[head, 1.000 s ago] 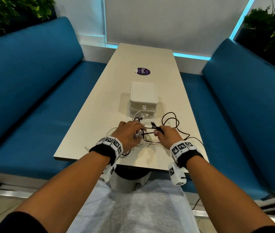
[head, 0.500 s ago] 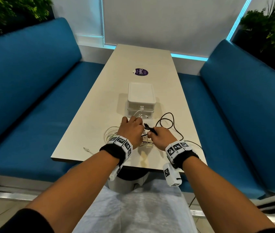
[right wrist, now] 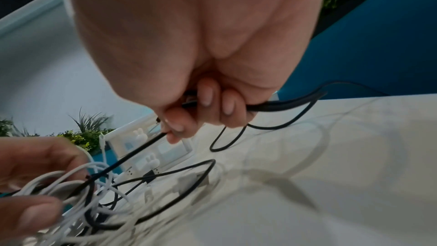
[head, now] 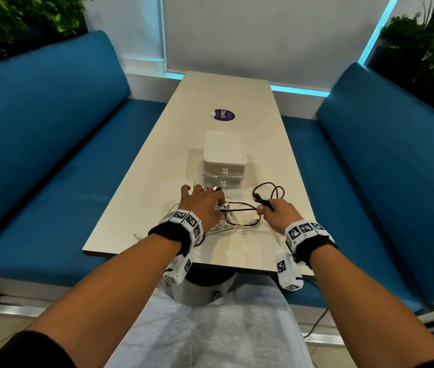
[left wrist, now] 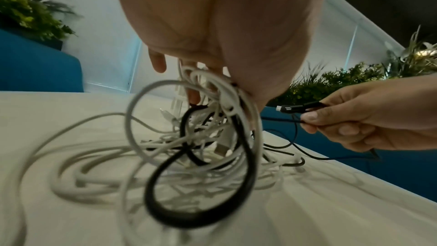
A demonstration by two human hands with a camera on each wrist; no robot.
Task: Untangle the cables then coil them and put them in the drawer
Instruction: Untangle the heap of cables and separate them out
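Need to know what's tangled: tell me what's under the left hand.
Under the left hand: a bundle of white cables with black cable looped through, on the table. The palm covers the grip itself.

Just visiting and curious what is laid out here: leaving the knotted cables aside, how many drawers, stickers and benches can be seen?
White drawers: 2, stacked
Purple sticker: 1
Blue benches: 2
Total: 5
The cable tangle has black and white strands, too knotted to count.
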